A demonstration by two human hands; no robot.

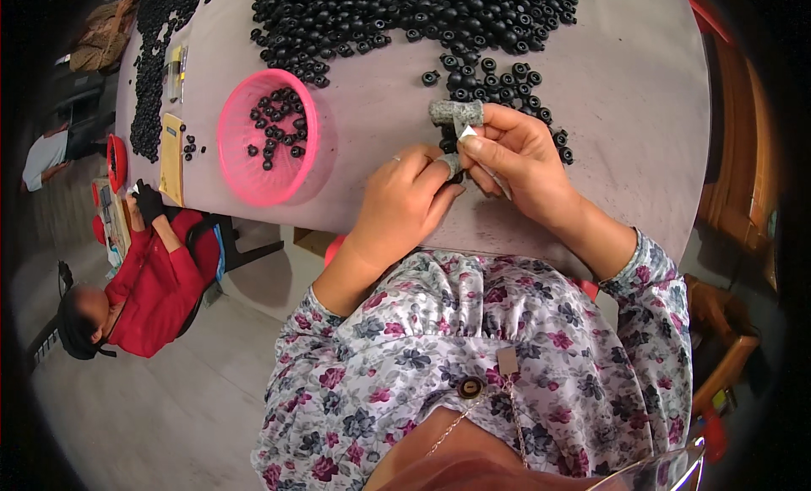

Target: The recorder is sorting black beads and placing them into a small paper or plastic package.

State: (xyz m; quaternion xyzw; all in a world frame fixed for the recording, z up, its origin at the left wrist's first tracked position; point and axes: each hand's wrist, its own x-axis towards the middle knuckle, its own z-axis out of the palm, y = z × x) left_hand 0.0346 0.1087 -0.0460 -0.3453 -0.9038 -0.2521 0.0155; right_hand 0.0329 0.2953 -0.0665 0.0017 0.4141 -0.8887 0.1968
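Note:
Over the near edge of the table, my left hand (399, 201) is closed, its fingers pinching a small round black part (458, 178) that is mostly hidden. My right hand (530, 166) is also closed, thumb against fingers, on a thin, pale, pointed tool (469, 133); its exact kind does not show. Grey cloth wraps (456, 113) cover the right index finger and a left fingertip. Both hands almost meet. Just beyond them lies a small group of black knob-like parts (505, 81), each with a hole in its end.
A large heap of the same parts (414, 14) covers the far side of the table (363, 103). On the left stands a pink basket (229, 145) with several parts inside. A yellow pad (171, 157) lies farther left. A co-worker in red (152, 301) sits at the left.

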